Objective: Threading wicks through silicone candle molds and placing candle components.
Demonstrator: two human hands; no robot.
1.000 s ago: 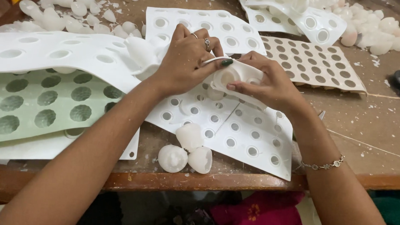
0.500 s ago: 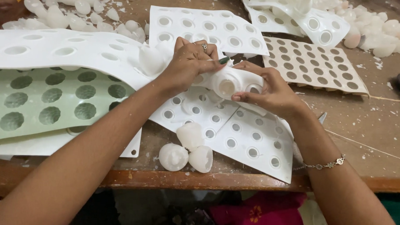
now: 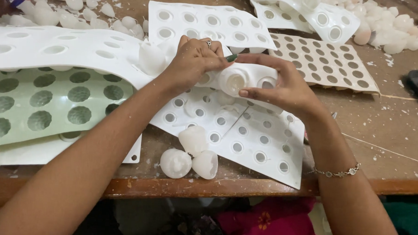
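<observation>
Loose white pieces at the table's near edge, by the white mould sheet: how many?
3, clustered together: a dome-shaped piece on the left, a hollow shell on the right, and a third piece just behind them. The mould sheet might hide others.

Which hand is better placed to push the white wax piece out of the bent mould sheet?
Probably the left hand: its fingers press on top of the bent white flexible mould sheet, over the cups. The right hand grips the sheet's folded edge from below, steadying it.

bare wooden table [image 3: 384, 133] open at right, white moulds [image 3: 245, 132] and three white shells [image 3: 191, 154] crowding centre
</observation>
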